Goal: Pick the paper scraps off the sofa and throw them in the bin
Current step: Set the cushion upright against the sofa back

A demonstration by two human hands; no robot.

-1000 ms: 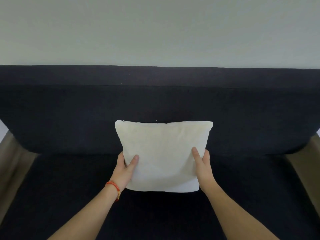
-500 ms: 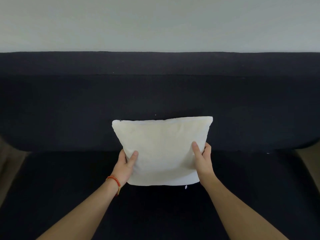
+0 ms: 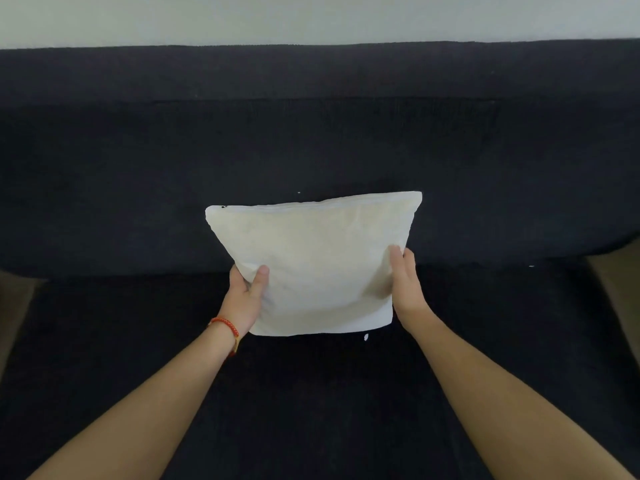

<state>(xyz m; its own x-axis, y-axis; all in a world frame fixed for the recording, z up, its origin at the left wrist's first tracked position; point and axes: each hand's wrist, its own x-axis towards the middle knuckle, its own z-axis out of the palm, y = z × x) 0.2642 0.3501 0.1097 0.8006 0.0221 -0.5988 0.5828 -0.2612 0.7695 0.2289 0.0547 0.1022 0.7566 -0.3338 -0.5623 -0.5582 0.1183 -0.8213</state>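
Observation:
Both my hands hold a cream-white cushion (image 3: pixel 318 261) just above the seat of a dark navy sofa (image 3: pixel 311 410). My left hand (image 3: pixel 244 299) grips its lower left edge, thumb on the front. At the lower right edge, my right hand (image 3: pixel 405 289) has its thumb in front and its fingers behind. The cushion is tilted, its right corner higher. A small white paper scrap (image 3: pixel 366 337) lies on the seat just below the cushion's bottom edge. Tinier white specks show on the backrest (image 3: pixel 299 192) and at the seat's back right (image 3: pixel 531 266). No bin is in view.
The sofa's backrest (image 3: pixel 311 150) fills the middle of the view, with a pale wall (image 3: pixel 311 15) above it. Brownish armrests show at the far left (image 3: pixel 17 306) and far right (image 3: pixel 620 289) edges.
The cushion has lifted off the seat and tilted, right corner up. A white paper scrap has come into sight beneath its lower edge. My view has drawn closer to the sofa.

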